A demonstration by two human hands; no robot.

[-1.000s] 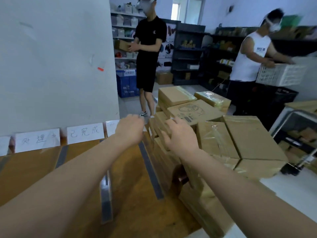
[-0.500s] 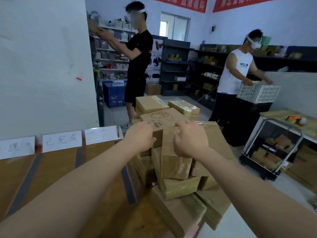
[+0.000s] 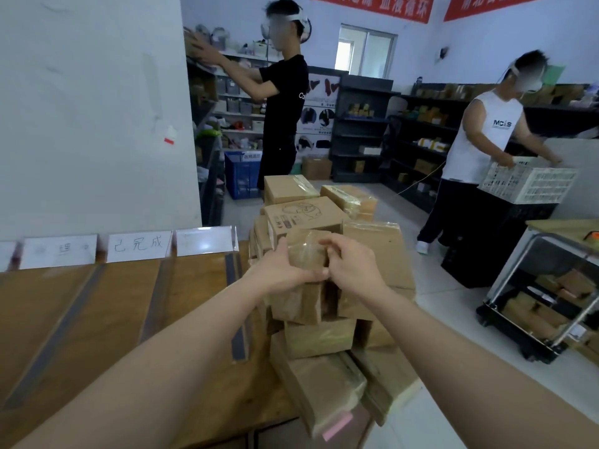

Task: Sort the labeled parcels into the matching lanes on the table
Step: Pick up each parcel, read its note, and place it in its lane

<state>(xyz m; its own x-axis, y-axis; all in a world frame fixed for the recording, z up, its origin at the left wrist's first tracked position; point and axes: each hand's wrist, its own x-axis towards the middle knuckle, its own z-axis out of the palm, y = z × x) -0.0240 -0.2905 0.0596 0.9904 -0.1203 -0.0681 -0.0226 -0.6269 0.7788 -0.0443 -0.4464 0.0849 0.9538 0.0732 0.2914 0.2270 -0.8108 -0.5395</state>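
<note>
Both hands are on one small box (image 3: 306, 251) at the top of the stack of parcels (image 3: 319, 338), seen through the head camera. My left hand (image 3: 281, 270) curls round the box's left side and my right hand (image 3: 353, 266) grips its right side, so the two are grasping the same box between them. It is wrapped in glossy tape and sits just in front of a printed carton (image 3: 304, 217).

The stack stands at the right end of the surface (image 3: 123, 325), just beside the last lane. Grey tape strips (image 3: 236, 312) mark the lanes, and each is headed by a white card (image 3: 137, 245) against the wall; one card is handwritten, and another is washed out by glare.

I judge this to be the pick-up step: the box is in hand but not yet over any lane. No label shows on the faces turned toward me. Next I need to lift it clear without dragging the uneven boxes below. Then I turn it to find the label, match it to a card, and carry it left to set down between the strips.
</note>
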